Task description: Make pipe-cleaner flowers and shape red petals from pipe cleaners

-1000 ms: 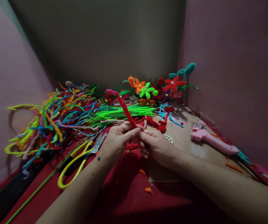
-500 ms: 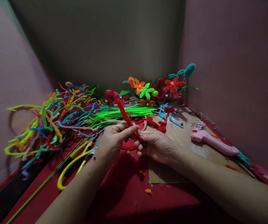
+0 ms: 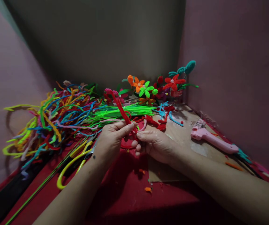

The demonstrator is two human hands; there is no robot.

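A folded red pipe cleaner (image 3: 121,108) slants up and to the left out of my hands, its strands lying side by side. My left hand (image 3: 113,137) pinches it between thumb and fingers near its lower part. Close against it, my right hand (image 3: 156,143) has its thumb and fingers closed at the pipe cleaner's lower end, which the fingers partly hide. Behind my hands lie red pipe-cleaner pieces (image 3: 152,122) and a bundle of bright green pipe cleaners (image 3: 127,111).
A tangled heap of coloured pipe cleaners (image 3: 61,115) covers the left. Yellow-handled scissors (image 3: 65,168) lie by my left forearm. On the right, a pink glue gun (image 3: 215,140) rests on a brown board (image 3: 183,131). Finished pipe-cleaner flowers (image 3: 146,89) stand at the back.
Both hands stay close together on the red pipe cleaner. My right thumb and fingertips have drawn slightly down and left, and the gap between the two thumbs is a little wider.
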